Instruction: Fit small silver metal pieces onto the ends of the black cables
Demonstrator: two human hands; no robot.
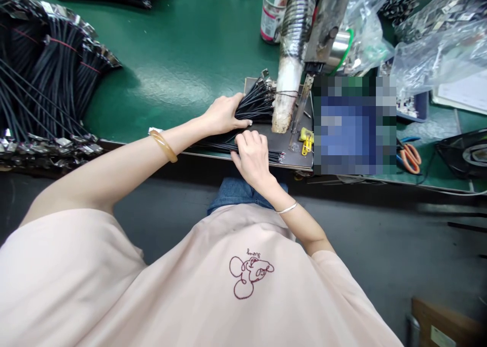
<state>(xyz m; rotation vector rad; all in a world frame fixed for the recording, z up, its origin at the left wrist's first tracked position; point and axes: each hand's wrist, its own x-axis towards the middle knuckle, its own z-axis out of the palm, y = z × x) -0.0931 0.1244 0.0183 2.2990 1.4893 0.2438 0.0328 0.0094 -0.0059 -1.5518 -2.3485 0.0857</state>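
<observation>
I have the left hand (224,114) at the end of a bundle of black cables (255,103), its thumb on the near side and its fingers on the far side; I can't tell whether it is clamped on them. The right hand (251,157) lies just beside it, nearer the body, fingers bent over a flat row of cables (275,157); I can't tell if these fingers are closed on any. The two hands are close together. Both lots of cables lie on a dark board (286,146) at the front edge of the green table (182,58). Just right of the bundle I see a taped hose (286,78) slanting down, and a yellow tool (306,144) near its lower end. Farther left I have a large heap of cables (61,78); well to the right, orange-handled pliers (411,157).
</observation>
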